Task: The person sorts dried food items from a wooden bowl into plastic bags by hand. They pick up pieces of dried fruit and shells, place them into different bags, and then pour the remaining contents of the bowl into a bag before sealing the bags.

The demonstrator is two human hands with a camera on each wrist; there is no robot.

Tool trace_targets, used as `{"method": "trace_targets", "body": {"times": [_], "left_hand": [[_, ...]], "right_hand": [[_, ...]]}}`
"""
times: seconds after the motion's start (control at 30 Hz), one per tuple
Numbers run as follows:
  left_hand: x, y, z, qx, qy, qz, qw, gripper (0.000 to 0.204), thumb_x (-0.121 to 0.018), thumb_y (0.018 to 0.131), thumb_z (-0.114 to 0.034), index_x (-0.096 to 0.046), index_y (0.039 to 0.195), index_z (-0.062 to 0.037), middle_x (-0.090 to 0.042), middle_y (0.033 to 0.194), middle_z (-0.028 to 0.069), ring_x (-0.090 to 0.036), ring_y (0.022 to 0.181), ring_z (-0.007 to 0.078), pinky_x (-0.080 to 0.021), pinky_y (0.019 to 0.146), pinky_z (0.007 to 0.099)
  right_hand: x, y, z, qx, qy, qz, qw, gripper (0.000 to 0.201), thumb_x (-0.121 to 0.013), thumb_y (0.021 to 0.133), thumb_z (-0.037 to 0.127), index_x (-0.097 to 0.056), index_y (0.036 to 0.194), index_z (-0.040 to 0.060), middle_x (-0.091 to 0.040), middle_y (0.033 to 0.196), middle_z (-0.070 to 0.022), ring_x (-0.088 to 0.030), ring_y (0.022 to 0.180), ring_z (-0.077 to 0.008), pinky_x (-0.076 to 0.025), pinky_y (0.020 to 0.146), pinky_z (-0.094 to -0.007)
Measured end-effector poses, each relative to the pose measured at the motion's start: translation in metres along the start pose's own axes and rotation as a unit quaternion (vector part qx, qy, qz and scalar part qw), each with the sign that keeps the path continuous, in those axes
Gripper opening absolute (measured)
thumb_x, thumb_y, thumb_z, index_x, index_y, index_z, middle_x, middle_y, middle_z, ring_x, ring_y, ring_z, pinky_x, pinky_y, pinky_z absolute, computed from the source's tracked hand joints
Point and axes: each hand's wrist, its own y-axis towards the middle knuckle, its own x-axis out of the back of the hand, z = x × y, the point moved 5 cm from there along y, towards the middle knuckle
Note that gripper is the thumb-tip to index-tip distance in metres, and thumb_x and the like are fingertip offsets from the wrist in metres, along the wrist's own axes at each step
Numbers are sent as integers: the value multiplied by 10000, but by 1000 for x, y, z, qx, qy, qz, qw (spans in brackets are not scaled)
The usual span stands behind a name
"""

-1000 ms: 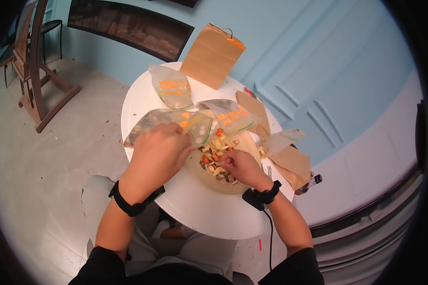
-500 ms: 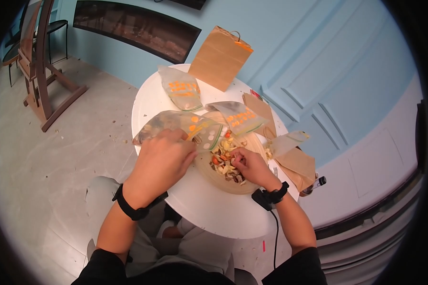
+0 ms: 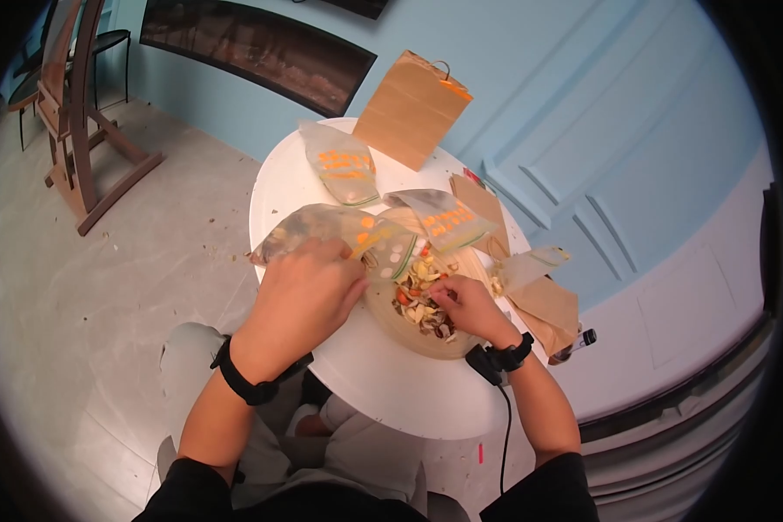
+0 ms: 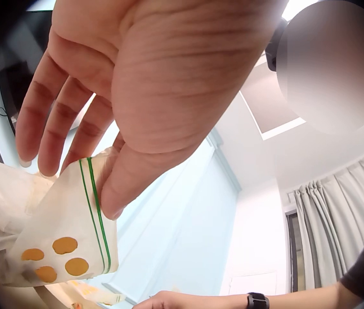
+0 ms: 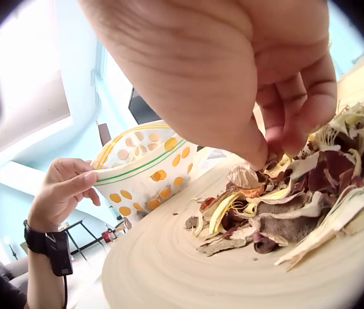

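My left hand (image 3: 309, 283) pinches the open rim of a clear zip bag (image 4: 53, 251) between thumb and fingers. Orange dots and a green seal line mark this bag, and dried pieces lie inside it. In the right wrist view the bag's mouth gapes toward the round wooden plate (image 5: 156, 257). On that plate lies a loose heap of potpourri (image 5: 285, 222), with curled petals, shavings and orange bits. Over the heap, my right hand (image 3: 468, 309) points down, thumb and fingertips pinching dried pieces. The pinched pieces themselves are mostly hidden behind the fingers.
Two more zip bags with orange writing, one bag (image 3: 339, 165) at the back and one bag (image 3: 444, 217) behind the plate, lie on the white round table (image 3: 400, 404). A brown paper bag (image 3: 413, 109) stands at the far edge. A flat paper bag (image 3: 544, 309) lies at right.
The head view has turned slightly, so the table sits farther right. Both hands keep nearly the same places at the bag and the heap.
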Motion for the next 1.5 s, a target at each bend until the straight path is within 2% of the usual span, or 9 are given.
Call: {"method": "trace_targets", "body": {"times": [0.3,0.5,0.63,0.73,0.83,0.93,1.07,1.17,1.5], "left_hand": [[-11,1,-10,-23,0,6,1000,98,-735,824,-153,-717,819,-57,-647,880,88,-643,859,302,-526,678,424],[-8,-2,-6,-12,24,16,999,87,-773,816,-148,-760,869,-80,-694,945,72,-674,828,291,-540,694,401],[-4,5,-3,0,7,-21,1000,86,-768,824,-151,-759,865,-76,-704,937,70,-675,824,294,-541,695,408],[-8,12,-2,22,-4,-8,1000,97,-762,836,-161,-761,870,-70,-708,934,76,-675,830,300,-542,700,414],[-15,15,-3,25,-10,12,1000,115,-758,844,-171,-763,877,-61,-705,932,87,-675,836,307,-541,705,423],[-22,17,-8,12,3,30,999,126,-757,846,-175,-763,882,-54,-702,926,95,-676,839,312,-539,705,431],[-25,16,-13,0,15,39,999,128,-757,845,-174,-762,881,-51,-698,918,102,-676,835,321,-536,701,437],[-24,15,-15,5,21,35,999,125,-758,843,-170,-762,881,-50,-698,917,102,-675,829,325,-534,699,439],[-25,14,-16,-5,16,32,999,121,-758,840,-157,-767,897,-51,-700,917,104,-675,826,326,-534,704,435]], "right_hand": [[26,14,67,79,187,-92,975,173,-676,955,146,-704,1041,-1,-708,901,-128,-666,754,-217,-522,711,-327],[5,25,102,179,97,-62,977,186,-669,961,146,-716,1104,37,-724,952,-146,-697,783,-256,-551,753,-323],[30,1,66,101,68,-115,986,186,-657,969,133,-722,1107,26,-731,943,-151,-688,772,-230,-540,712,-327],[32,-20,10,-7,1,-12,1000,191,-680,957,131,-726,1111,29,-732,933,-142,-662,741,-215,-525,697,-318],[22,-43,-18,-15,62,78,995,213,-745,926,147,-739,1102,27,-726,923,-91,-604,743,-132,-497,693,-284],[12,-54,-16,-13,57,112,992,216,-755,919,154,-743,1100,36,-698,916,-91,-598,769,-150,-493,705,-302],[5,-48,-12,99,10,37,994,183,-719,946,149,-751,1088,38,-678,896,-99,-603,810,-194,-488,729,-327],[12,-42,-12,93,29,4,995,203,-714,946,202,-757,1070,47,-675,904,-135,-623,777,-223,-503,717,-335],[8,-51,-24,-54,131,-40,989,174,-673,964,166,-696,1028,6,-671,761,-16,-572,662,-88,-479,616,-265]]}}
